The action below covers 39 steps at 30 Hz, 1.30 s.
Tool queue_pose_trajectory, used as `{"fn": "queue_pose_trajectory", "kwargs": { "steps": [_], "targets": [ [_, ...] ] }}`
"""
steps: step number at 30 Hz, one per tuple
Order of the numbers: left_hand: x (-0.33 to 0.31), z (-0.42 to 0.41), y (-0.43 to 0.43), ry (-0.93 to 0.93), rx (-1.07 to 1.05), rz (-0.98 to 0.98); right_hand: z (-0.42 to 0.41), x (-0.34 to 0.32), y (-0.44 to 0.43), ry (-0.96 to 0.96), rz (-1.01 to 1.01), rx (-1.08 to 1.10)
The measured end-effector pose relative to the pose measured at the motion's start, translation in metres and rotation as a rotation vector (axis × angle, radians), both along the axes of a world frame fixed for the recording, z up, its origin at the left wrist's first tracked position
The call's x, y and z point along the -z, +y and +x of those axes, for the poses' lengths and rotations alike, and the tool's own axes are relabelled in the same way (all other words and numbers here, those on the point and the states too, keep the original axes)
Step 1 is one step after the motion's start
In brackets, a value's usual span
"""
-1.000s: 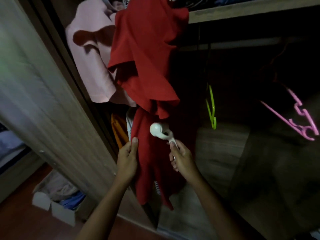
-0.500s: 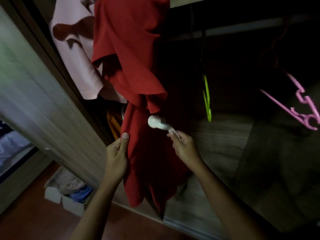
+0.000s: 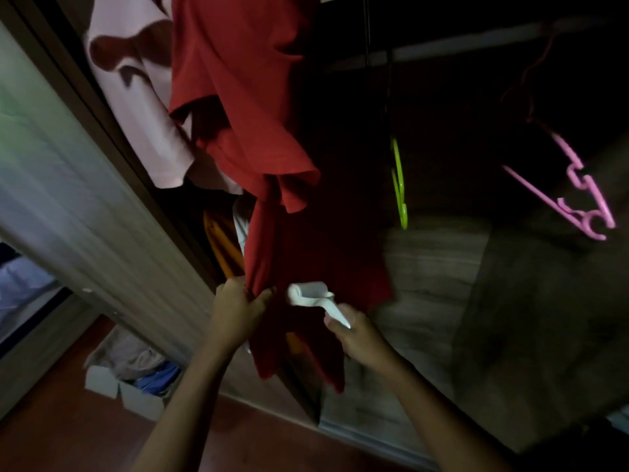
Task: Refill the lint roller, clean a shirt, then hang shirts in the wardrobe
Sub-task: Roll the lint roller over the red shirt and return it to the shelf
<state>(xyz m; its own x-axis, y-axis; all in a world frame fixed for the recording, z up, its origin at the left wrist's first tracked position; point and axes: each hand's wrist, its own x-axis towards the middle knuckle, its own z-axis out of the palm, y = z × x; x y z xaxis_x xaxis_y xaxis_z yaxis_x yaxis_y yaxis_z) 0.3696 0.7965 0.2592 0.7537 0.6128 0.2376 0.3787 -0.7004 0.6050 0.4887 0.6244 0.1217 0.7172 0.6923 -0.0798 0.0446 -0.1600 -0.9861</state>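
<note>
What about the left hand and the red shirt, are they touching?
Touching. The head view shows the left hand gripping a bunched part of the red shirt, with the fabric pinched between thumb and fingers.

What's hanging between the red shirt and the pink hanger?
A green hanger hangs there, bare, apart from both the red shirt and the pink hanger; the head view shows it.

Your single camera rides on your head, tilted forward and down into the dark wooden wardrobe (image 3: 435, 267). It sits close to the hanging red cloth shirt (image 3: 238, 97), with the reddish-brown floor (image 3: 51, 437) lower left.
</note>
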Motion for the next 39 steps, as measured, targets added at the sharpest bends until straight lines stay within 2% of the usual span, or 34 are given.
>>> {"fn": "queue_pose_trajectory", "kwargs": {
  "steps": [2,6,8,12,16,20,24,29,32,36,39],
  "targets": [
    [0.005,0.002,-0.001,0.015,-0.044,-0.063,0.013,-0.02,0.003,-0.011,0.045,0.04],
    [0.01,0.003,-0.005,-0.053,-0.138,-0.356,0.039,-0.075,0.008,0.021,0.257,0.118],
    [0.007,0.002,-0.01,-0.105,-0.149,-0.455,0.046,-0.093,0.009,-0.005,0.296,0.116],
    [-0.001,0.001,-0.012,-0.231,-0.16,-0.48,0.039,-0.065,0.012,-0.068,0.24,0.092],
    [-0.006,-0.002,-0.009,-0.246,-0.19,-0.5,0.017,0.009,0.001,-0.098,0.009,-0.064],
    [-0.01,0.0,-0.01,-0.241,-0.197,-0.464,0.013,0.01,-0.004,-0.126,-0.115,-0.171],
    [-0.013,0.0,-0.011,-0.251,-0.195,-0.476,0.042,-0.032,0.005,-0.222,0.002,-0.071],
    [-0.013,0.002,-0.017,-0.234,-0.191,-0.486,0.064,-0.103,0.006,-0.117,0.286,0.124],
    [-0.016,0.001,-0.023,-0.233,-0.166,-0.494,0.066,-0.116,0.007,-0.055,0.362,0.161],
    [-0.02,0.002,-0.028,-0.27,-0.164,-0.508,0.057,-0.061,0.016,-0.075,0.235,0.082],
    [-0.02,0.0,-0.03,-0.26,-0.153,-0.522,0.047,0.003,0.014,-0.091,-0.041,-0.076]
  ]
}}
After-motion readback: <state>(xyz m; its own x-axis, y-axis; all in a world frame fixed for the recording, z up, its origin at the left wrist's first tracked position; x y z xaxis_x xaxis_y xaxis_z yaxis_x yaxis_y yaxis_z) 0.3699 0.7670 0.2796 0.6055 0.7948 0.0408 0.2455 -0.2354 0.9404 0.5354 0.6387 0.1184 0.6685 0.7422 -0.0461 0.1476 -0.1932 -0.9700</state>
